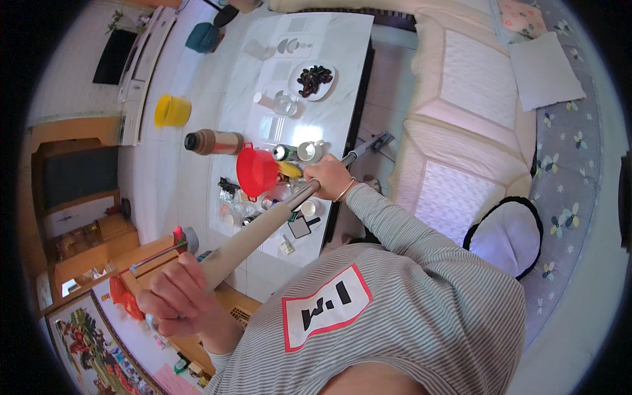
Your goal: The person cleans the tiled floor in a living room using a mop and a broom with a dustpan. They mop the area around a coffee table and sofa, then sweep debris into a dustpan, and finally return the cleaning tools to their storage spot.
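Note:
A long mop pole [247, 242] slants across the view, with a beige grip sleeve on its upper part and bare metal below. My left hand [175, 296] is closed around its top end at the lower left. My right hand [330, 177], with a bracelet at the wrist, grips the metal section farther down. Beyond it the pole runs to a flat mop head [381, 142] on the tiled floor, between the table and the sofa. Whether a cloth is on the mop head is too small to tell. My right hand appears over the marble-patterned table's [340, 113] edge.
The table bears a red plastic basket [256, 172], a brown thermos [215, 142], a white mug [310, 151], a glass jug [285, 104] and a plate of dark fruit [314, 81]. A covered sofa [464, 133] stands right. A yellow bin [173, 110] is left on the floor.

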Motion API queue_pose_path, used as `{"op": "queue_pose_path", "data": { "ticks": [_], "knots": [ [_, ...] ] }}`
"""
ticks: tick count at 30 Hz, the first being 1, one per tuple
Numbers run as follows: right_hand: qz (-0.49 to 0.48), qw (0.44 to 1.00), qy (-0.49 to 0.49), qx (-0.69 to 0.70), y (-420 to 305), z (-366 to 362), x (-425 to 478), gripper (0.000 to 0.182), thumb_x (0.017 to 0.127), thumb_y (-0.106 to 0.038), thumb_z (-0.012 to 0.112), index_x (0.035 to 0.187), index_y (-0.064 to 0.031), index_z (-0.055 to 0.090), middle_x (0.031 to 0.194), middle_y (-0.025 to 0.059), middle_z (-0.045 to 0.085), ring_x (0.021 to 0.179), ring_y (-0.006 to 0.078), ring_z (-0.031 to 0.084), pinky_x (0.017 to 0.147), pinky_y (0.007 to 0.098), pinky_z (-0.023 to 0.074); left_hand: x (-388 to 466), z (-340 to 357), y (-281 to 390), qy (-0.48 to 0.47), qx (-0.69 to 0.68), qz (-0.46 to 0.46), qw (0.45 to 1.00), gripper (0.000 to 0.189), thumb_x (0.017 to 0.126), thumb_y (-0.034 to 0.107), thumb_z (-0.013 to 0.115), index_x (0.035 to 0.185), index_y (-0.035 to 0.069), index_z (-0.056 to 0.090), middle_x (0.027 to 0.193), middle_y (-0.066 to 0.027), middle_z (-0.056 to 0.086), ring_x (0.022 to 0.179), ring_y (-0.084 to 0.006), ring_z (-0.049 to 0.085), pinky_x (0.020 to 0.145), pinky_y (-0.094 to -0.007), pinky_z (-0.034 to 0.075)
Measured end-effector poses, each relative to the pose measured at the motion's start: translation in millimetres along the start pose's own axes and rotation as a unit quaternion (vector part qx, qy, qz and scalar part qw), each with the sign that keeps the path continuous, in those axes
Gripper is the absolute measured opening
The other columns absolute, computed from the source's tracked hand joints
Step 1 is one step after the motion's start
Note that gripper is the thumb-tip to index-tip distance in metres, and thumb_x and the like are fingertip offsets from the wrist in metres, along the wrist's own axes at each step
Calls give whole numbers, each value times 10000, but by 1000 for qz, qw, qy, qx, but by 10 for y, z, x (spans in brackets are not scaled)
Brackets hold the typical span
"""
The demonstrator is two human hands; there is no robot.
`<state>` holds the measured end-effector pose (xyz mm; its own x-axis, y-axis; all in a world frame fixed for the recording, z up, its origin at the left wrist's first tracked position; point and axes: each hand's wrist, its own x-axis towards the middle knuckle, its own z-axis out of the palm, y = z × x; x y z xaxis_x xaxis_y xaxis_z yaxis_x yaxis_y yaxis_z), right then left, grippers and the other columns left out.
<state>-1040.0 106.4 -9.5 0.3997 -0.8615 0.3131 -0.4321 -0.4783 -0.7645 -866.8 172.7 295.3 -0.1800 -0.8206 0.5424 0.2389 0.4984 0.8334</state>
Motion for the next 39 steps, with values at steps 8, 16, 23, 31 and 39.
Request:
{"op": "queue_pose_path", "data": {
  "ticks": [8, 16, 23, 31, 39],
  "knots": [
    [7, 997, 21, -75, 608, 227, -135, 213, 619, -184, 677, 754, -167, 514, 685, 31, 549, 732, 251, 565, 663, 391, 381, -891, 22, -396, 75, 108, -76, 988, 314, 835, 299, 605, 649, 146, 402, 569, 36, 426, 584, -128, 451, 787, -403, 408],
    [65, 991, -15, -112, 1071, 394, -498, 318, 546, -116, 713, 791, -149, 514, 762, 64, 543, 833, 291, 526, 725, 400, 397, -1681, 97, -633, 26, 131, -146, 980, 157, 731, 78, 643, 708, 78, 487, 711, -36, 518, 777, -230, 540, 897, -485, 382],
    [62, 992, -70, -86, 479, 784, -769, 283, 549, -126, 722, 768, -144, 543, 795, 55, 576, 832, 294, 541, 719, 396, 416, -2014, -32, -44, 90, 142, -124, 978, 130, 788, 110, 593, 770, 64, 473, 711, -47, 509, 756, -215, 536, 862, -466, 403],
    [93, 993, -57, -34, -724, 1134, -1079, 279, 575, -180, 724, 793, -133, 558, 789, 70, 599, 819, 299, 570, 720, 428, 429, -1880, -251, 893, 135, 178, -80, 971, 173, 871, 178, 514, 792, 46, 435, 582, -19, 433, 588, -159, 464, 733, -402, 426],
    [42, 999, -7, -31, -984, 1066, -1101, 230, 588, -147, 679, 728, -147, 497, 716, 27, 554, 772, 236, 561, 725, 367, 374, -1795, -294, 911, 76, 103, 1, 992, 265, 881, 286, 532, 748, 73, 445, 540, -16, 440, 493, -157, 465, 574, -356, 447]
  ]
}}
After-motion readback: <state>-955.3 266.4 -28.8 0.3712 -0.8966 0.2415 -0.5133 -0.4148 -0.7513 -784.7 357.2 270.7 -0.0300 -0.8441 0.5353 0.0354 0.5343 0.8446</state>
